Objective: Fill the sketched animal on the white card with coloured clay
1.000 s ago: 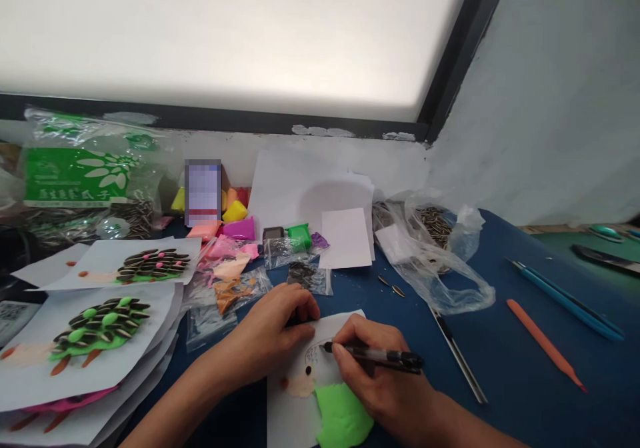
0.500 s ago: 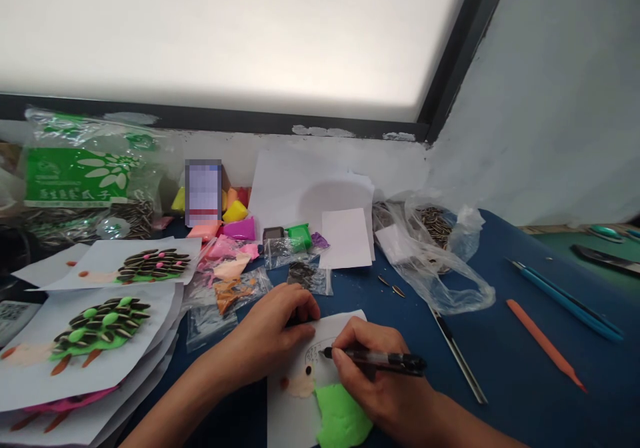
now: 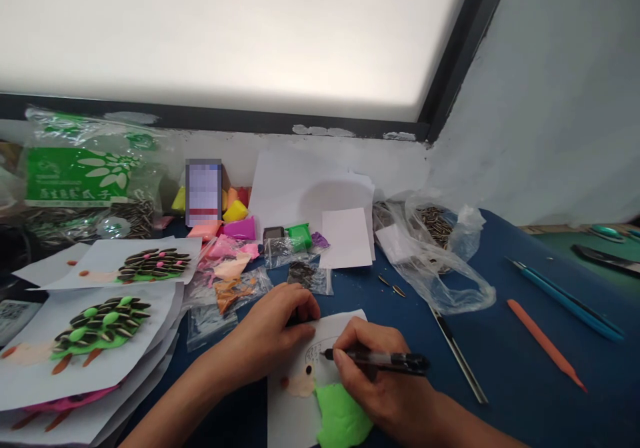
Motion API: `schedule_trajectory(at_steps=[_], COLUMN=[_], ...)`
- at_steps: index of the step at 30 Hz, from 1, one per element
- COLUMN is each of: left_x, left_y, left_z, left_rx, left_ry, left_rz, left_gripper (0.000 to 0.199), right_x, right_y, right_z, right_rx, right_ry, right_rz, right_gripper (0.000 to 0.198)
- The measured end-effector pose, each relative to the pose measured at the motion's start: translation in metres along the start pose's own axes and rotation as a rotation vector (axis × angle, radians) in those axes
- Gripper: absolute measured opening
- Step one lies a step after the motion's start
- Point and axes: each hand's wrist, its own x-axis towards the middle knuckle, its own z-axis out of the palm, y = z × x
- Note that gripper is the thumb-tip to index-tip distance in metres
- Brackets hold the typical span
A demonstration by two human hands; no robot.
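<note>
My right hand (image 3: 377,361) pinches a black pen (image 3: 380,360), its tip on a white sheet of paper (image 3: 287,411). Small marks fill part of a curved outline drawn beside the tip. Below them on the sheet lie a flattened peach clay head (image 3: 301,386) with a dark eye and brown nose, and a bright green clay piece (image 3: 343,418). My left hand (image 3: 280,328) rests at the sheet's upper left edge. Its fingers are curled inward, and what lies under them is hidden.
Finished hedgehog pictures (image 3: 100,328) with seeds are stacked at left. Behind are clay packets (image 3: 240,228), a phone (image 3: 203,193) and a seed bag (image 3: 75,175). At right lie a plastic bag of seeds (image 3: 435,228), a craft knife (image 3: 459,355), an orange tool (image 3: 545,345) and blue tweezers (image 3: 570,301).
The pen has shifted very slightly, and its marks inside the outline look a little denser. My left hand and the sheet stay in place.
</note>
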Motion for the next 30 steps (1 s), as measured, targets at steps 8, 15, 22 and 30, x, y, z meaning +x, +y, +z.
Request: schedule_trajectory(at_steps=[8,15,22,30], left_x=[-0.0005,-0.0003,0.0000,0.0001], left_y=[0.0018,-0.0004,-0.0017,-0.0006], left_z=[-0.0012,-0.0002,0.0000,-0.0005], left_rx=[0.001,0.016,0.019,0.015], left_ry=[-0.008,0.004,0.007,-0.003], left_rz=[-0.014,0.010,0.016,0.007], left_gripper=[0.011,0.011,0.011,0.010], right_x=[-0.0011,-0.0002,-0.0011,-0.0028], right_y=[0.0048,0.0037,0.0033,0.0049], right_z=[0.0006,0.0002,0.0003,-0.0028], right_rx=[-0.008,-0.011,-0.017,-0.036], right_ry=[0.042,0.026,0.032,0.070], right_rz=[0.056,0.031,0.046,0.039], right_gripper=[0.020,0.020,0.020,0.020])
